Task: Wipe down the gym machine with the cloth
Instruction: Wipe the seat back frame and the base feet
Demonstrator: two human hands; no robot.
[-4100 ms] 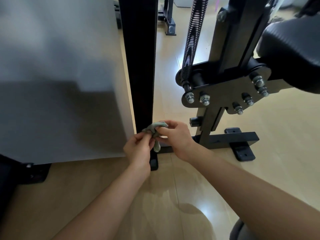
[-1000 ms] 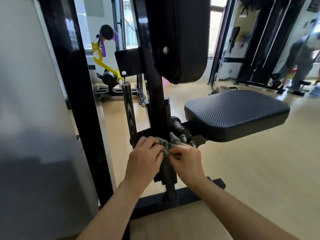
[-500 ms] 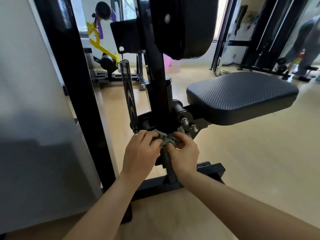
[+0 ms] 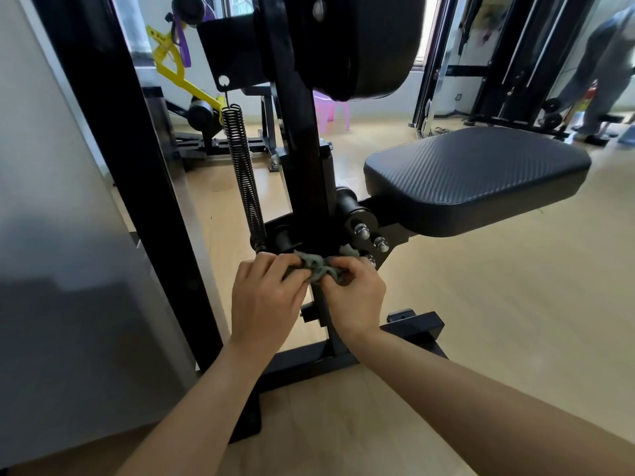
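A black gym machine fills the middle of the head view: an upright post, a padded seat to the right, a back pad above, and a coil spring on the left. A small crumpled grey-green cloth is bunched at the bolted pivot bracket under the seat. My left hand and my right hand both pinch the cloth from either side, just in front of the post. Most of the cloth is hidden by my fingers.
A grey panel with a black frame post stands close on the left. The machine's black base bar lies on the wooden floor. Yellow equipment, a pink stool and a cable rack stand behind. A person stands far right.
Four seconds ago both hands held the cloth low at the black frame post's foot. They have since moved to the pivot bracket under the seat; over the last second they barely shifted.
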